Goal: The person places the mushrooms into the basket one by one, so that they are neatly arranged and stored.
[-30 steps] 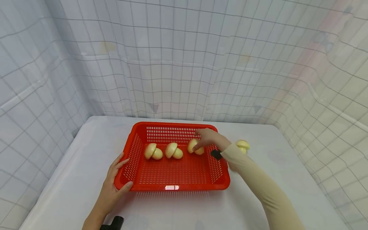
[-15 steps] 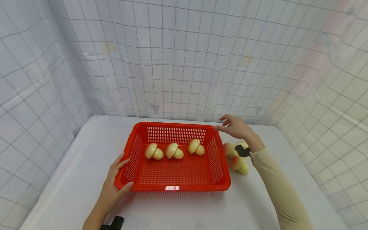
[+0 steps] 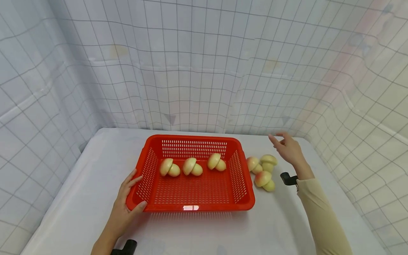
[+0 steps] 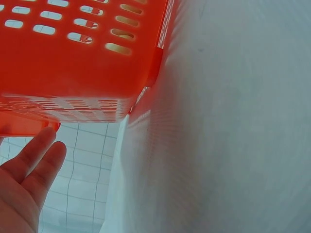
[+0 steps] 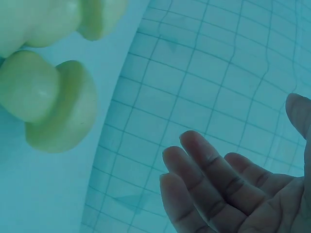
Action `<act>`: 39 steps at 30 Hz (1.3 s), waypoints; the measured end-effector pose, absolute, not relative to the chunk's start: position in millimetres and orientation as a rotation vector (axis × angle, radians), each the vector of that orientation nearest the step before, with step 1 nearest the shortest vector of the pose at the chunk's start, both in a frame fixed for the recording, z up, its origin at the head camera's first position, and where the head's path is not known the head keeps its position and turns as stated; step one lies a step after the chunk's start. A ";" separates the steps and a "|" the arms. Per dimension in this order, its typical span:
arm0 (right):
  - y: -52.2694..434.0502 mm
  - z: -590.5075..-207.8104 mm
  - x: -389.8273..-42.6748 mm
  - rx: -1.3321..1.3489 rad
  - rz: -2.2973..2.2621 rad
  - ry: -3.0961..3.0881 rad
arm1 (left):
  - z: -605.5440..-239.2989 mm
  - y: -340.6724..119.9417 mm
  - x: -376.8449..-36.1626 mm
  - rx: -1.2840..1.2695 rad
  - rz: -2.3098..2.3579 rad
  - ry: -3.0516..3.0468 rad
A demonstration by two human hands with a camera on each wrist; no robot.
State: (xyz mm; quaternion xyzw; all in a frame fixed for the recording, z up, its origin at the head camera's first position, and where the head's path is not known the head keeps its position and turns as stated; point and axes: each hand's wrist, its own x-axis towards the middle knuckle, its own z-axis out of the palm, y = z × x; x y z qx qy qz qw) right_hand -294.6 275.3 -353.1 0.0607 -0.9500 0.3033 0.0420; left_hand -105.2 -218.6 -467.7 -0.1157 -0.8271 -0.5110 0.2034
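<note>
- Red plastic basket (image 3: pixel 220 207), slotted walls, standing on the white-covered tabletop (image 3: pixel 197 235); gridded curtain (image 3: pixel 191 81) behind.
- Inside it we count three pale yellow mushroom-shaped pieces in a row, each apart from the next: left piece (image 3: pixel 170 168), middle piece (image 3: pixel 192 166), right piece (image 3: pixel 216 162). All lie tilted, caps toward the upper left, in the far half of the basket.
- Three more outside, bunched on the tabletop just right of the basket: inner pink-capped piece (image 3: pixel 254 165), yellow piece (image 3: pixel 268 163), nearer pink-capped piece (image 3: pixel 265 181). Whether the inner one touches the basket wall, we can't tell.
- Left hand (image 3: pixel 123 201): fingers spread and fairly straight against the basket's left rim, thumb on the near left corner. It touches the basket only, so we read it as steadying.
- Right hand (image 3: pixel 289 150): holds nothing, fingers apart and loosely bent, in the air beyond and to the right of the outside bunch. Right wrist view agrees: bare palm, pieces well clear of the fingers.
- That wrist view is tinted and cropped; we won't swear which pieces it shows.
- Progress, our judgement: about halfway. Three sit in a tidy basket row; three outside remain to be dealt with, none in hand.
</note>
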 end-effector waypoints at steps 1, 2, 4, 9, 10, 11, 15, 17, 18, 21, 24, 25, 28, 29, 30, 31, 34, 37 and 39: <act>278.3 -356.9 -294.2 0.151 0.932 -2.913 | -467.6 -218.8 -105.0 -0.325 -1.425 -2.309; 281.0 -360.8 -293.8 0.119 0.938 -2.919 | -467.5 -218.9 -105.0 -0.325 -1.424 -2.308; 286.1 -368.5 -293.3 0.067 0.935 -2.937 | -467.0 -219.1 -104.8 -0.327 -1.431 -2.308; 295.7 -385.8 -293.4 -0.025 0.911 -3.033 | -466.6 -219.1 -104.4 -0.332 -1.456 -2.304; 297.0 -388.7 -293.6 -0.039 0.910 -3.060 | -466.7 -219.1 -104.6 -0.333 -1.458 -2.303; 298.0 -391.4 -293.8 -0.053 0.914 -3.086 | -466.6 -219.0 -104.7 -0.334 -1.461 -2.304; 299.1 -401.0 -294.7 -0.078 0.942 -3.168 | -467.2 -219.0 -105.0 -0.335 -1.464 -2.305; 298.4 -405.0 -294.9 -0.089 0.959 -3.192 | -467.4 -219.1 -105.0 -0.333 -1.466 -2.303; 298.0 -406.8 -294.9 -0.095 0.965 -3.200 | -467.9 -219.3 -105.0 -0.333 -1.465 -2.304; 297.1 -411.7 -295.4 -0.119 0.983 -3.213 | -467.2 -219.2 -104.6 -0.331 -1.460 -2.305; 296.4 -415.3 -295.4 -0.141 0.990 -3.223 | -466.7 -219.2 -104.1 -0.337 -1.457 -2.303; 296.2 -416.4 -295.2 -0.148 0.992 -3.227 | -466.3 -219.1 -104.0 -0.338 -1.457 -2.303; 295.4 -419.3 -293.8 -0.160 0.994 -3.238 | -466.8 -219.7 -104.5 -0.342 -1.458 -2.301; 295.1 -420.2 -293.2 -0.164 0.996 -3.240 | -466.8 -219.8 -104.6 -0.341 -1.457 -2.303; 294.7 -420.9 -292.6 -0.166 0.997 -3.241 | -467.0 -220.0 -104.7 -0.339 -1.456 -2.304; 294.1 -421.7 -291.8 -0.166 1.002 -3.242 | -467.1 -220.3 -104.8 -0.338 -1.456 -2.307; 293.2 -424.1 -290.3 -0.169 1.021 -3.242 | -467.5 -220.5 -105.1 -0.337 -1.459 -2.305; 293.4 -427.1 -290.2 -0.177 1.065 -3.237 | -467.2 -220.2 -104.8 -0.340 -1.460 -2.304; 293.7 -429.3 -290.9 -0.183 1.089 -3.232 | -467.1 -219.9 -104.4 -0.335 -1.462 -2.304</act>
